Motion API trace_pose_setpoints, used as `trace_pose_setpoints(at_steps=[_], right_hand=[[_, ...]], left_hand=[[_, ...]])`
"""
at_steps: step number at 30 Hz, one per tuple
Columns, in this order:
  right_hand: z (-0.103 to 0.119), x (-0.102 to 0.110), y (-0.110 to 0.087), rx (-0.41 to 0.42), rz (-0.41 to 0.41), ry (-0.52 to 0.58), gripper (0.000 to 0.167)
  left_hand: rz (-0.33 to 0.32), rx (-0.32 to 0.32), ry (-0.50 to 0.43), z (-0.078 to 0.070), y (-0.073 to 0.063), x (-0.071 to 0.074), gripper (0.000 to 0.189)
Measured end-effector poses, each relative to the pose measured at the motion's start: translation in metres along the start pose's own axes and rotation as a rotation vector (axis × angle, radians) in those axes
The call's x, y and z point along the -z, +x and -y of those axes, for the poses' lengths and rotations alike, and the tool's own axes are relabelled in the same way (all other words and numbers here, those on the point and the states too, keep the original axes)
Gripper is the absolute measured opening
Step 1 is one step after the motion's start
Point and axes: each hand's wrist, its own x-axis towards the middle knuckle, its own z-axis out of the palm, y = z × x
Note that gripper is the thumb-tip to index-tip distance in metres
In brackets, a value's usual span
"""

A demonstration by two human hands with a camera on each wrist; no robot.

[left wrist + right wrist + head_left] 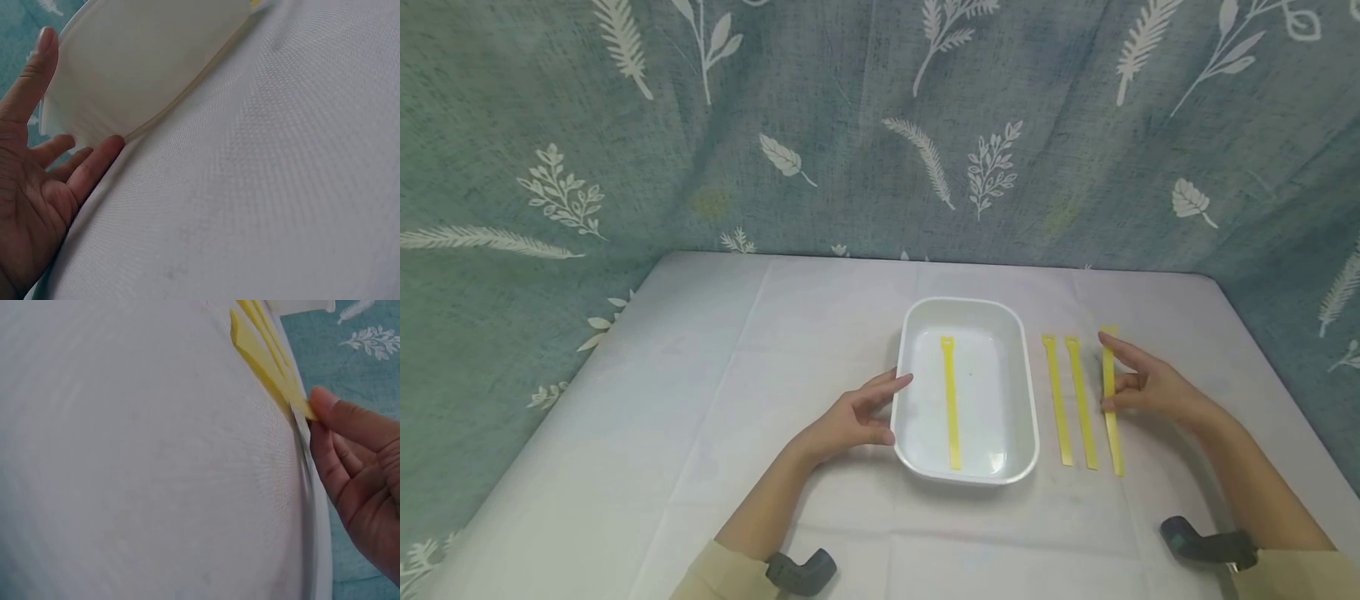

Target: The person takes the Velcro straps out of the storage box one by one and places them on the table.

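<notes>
A white rectangular tray [1030,392] stands upright with one thin yellow strip [951,400], slotted at its head, lying lengthwise inside. My left hand [853,417] touches the tray's left side, its digits spread along the rim and outer wall. In the left wrist view these fingers [100,162] rest low against the wall. Right of the tray, my right hand [1157,387] pinches another yellow strip [1112,433]. The right wrist view shows the thumb over the near end of this strip [262,356] and a finger beneath.
Two more yellow strips, a left one [1057,408] and a right one [1082,408], lie side by side between the tray and my right hand. A white cloth [790,325] covers the table. A patterned curtain [850,117] hangs behind and around it.
</notes>
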Motion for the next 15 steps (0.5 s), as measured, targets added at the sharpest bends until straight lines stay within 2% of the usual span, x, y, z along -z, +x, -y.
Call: trace_pose_setpoints(at_steps=[5,10,15], right_hand=[[-0.0031,-0.0036,0.0021,-0.025,-0.025,-0.096,0.111],[-0.0038,-0.0055,0.0035,-0.016,-0.070,-0.211,0.110],[-0.0032,-0.0064,0.0036,-0.036,-0.098,-0.267,0.104]], left_hand=[[-0.003,0.008,-0.004,0.0009,0.0000,0.0000,0.079],[-0.008,0.024,-0.005,-0.0002,0.0001,-0.0006,0.078],[-0.004,0.019,-0.011,-0.0016,0.0001,-0.0006,0.078]])
